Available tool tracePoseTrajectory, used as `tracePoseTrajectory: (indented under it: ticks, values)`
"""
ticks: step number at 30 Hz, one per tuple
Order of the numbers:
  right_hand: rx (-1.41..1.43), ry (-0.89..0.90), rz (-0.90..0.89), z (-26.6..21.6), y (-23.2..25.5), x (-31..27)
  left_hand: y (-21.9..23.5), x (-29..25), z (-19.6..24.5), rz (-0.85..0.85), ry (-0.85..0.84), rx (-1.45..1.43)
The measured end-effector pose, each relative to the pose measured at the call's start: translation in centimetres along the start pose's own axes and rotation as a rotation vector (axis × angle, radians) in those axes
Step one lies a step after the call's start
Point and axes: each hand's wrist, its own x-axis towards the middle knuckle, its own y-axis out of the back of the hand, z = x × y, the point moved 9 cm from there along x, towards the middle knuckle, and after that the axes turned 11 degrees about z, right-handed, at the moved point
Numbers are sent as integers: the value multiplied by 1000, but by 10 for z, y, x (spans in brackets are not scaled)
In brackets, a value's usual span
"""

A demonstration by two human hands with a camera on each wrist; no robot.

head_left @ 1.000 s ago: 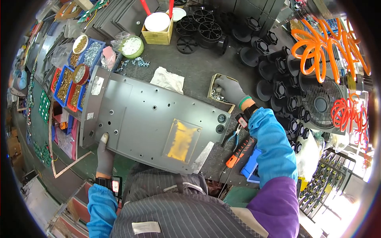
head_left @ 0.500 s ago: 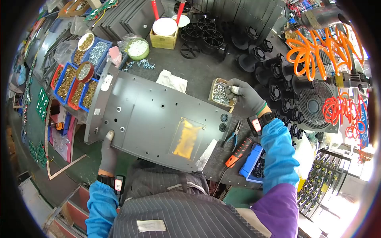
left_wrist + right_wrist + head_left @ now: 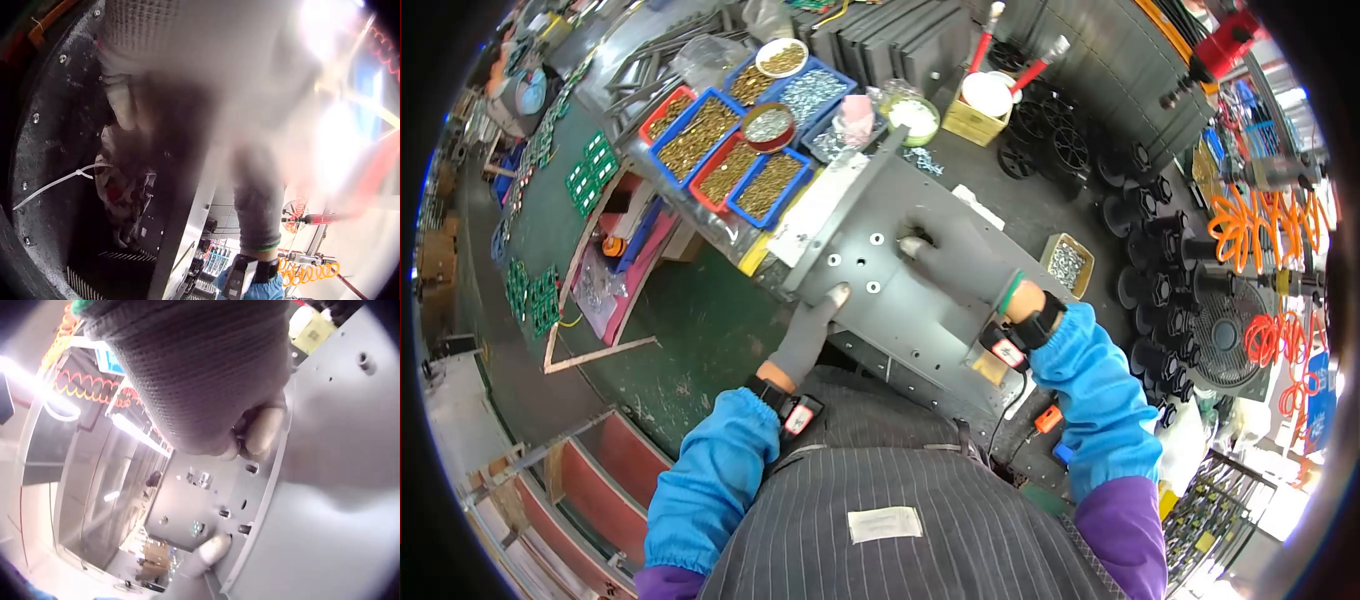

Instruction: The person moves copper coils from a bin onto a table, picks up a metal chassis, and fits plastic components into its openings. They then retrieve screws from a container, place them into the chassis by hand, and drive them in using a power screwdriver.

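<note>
A grey metal panel (image 3: 905, 318) with studs and holes lies before me. My left hand (image 3: 805, 335) grips its near edge, thumb on top beside the studs, fingers underneath. Blur covers much of that hand in the left wrist view. My right hand (image 3: 960, 265), in a grey glove, reaches across the panel with its fingertips at the stud area. In the right wrist view its thumb and fingers (image 3: 265, 434) pinch a small nut, mostly hidden, close to a stud (image 3: 251, 469). The left thumb (image 3: 215, 549) rests near other studs (image 3: 224, 514).
A small box (image 3: 1084, 285) of nuts stands right of the panel. Blue bins (image 3: 750, 220) and red bins of screws sit at the upper left. Behind the panel lies a white rag (image 3: 978, 205). Black knobs (image 3: 1145, 290) and orange coiled hoses (image 3: 1250, 225) are on the right.
My right hand has left the nut box and moved left over the panel to the studs. My left hand keeps its grip on the panel's edge. The head view has swung left.
</note>
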Motion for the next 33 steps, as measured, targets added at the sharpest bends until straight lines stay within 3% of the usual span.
tracePoseTrajectory:
  ticks: [2,5,15,21,23,26,33]
  values:
    - [-161,-35,-91,-1,-24,10,3,4,-3,-15,-6,-72]
    - [-281,3,-167,-15,-34,17,7,14,-10,-41,-64,65]
    - [-287,6,-205,-27,-34,20,-6,1,7,-149,-11,-47]
    - [-184,-67,-183,-28,-26,19,-7,2,7,-152,-36,-81]
    - [-84,-251,-192,-27,-32,18,-7,2,5,-155,-15,-99]
    - [-37,-308,-249,-28,-55,21,-7,1,6,-162,-16,-99]
    - [-164,-383,-346,-27,-84,30,-4,1,12,-99,-71,-76]
